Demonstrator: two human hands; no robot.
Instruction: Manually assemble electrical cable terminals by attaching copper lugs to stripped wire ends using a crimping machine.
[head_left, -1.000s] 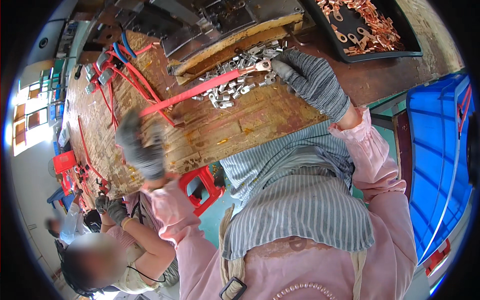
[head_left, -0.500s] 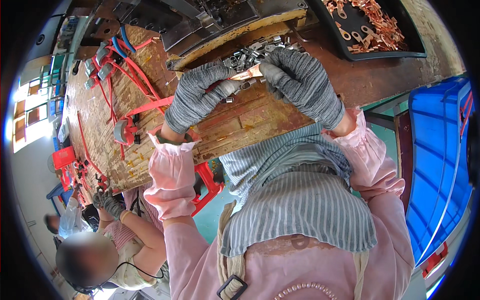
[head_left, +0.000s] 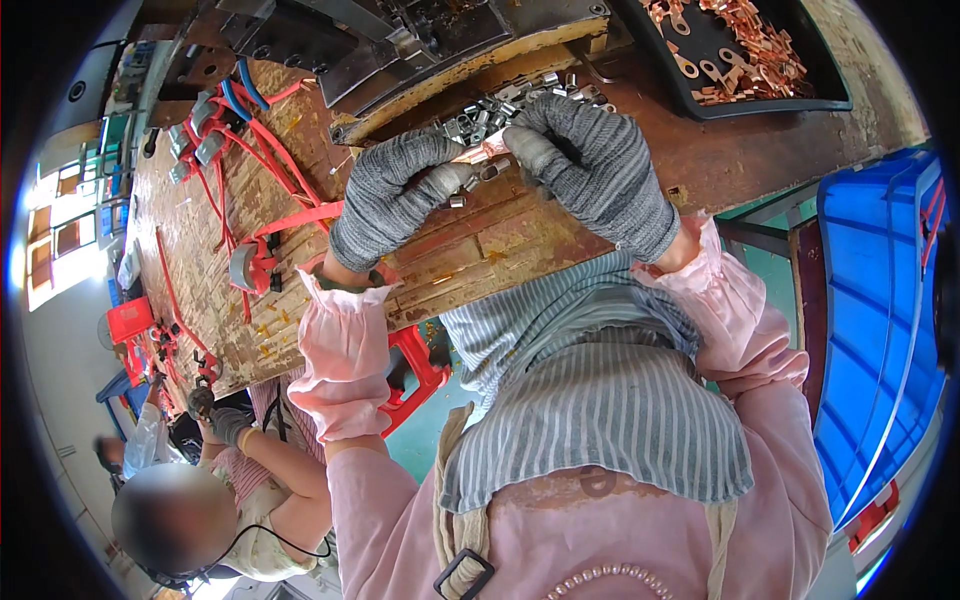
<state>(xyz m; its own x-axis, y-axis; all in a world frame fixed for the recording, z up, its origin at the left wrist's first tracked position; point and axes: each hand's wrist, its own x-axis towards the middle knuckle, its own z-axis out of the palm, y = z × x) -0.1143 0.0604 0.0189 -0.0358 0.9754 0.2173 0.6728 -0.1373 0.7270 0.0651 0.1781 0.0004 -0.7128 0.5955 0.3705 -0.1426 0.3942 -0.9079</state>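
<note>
Both my hands wear grey knitted gloves and meet over the wooden bench's front part. My left hand (head_left: 393, 192) is closed in a pinch on a red cable (head_left: 300, 217) that runs in from the left under its wrist. Bare copper (head_left: 484, 152) shows between the two hands, past my left fingertips. My right hand (head_left: 600, 168) pinches at the copper's other end; its fingers hide whatever small piece they hold. Just beyond the fingertips lies a pile of short silver metal sleeves (head_left: 478, 122), a few of them loose under the hands.
A black metal machine (head_left: 400, 60) stands behind the pile. At the far right is a black tray (head_left: 770, 106) of copper lugs (head_left: 760, 70). More red cables with grey clamps (head_left: 245, 268) lie left. A blue bin (head_left: 870, 330) stands right; a co-worker's gloved hands (head_left: 225, 415) are lower left.
Both hands have shifted slightly left with the copper between them, and the right fingertips sit a little differently on its end. The co-worker's hands at lower left have moved a little.
</note>
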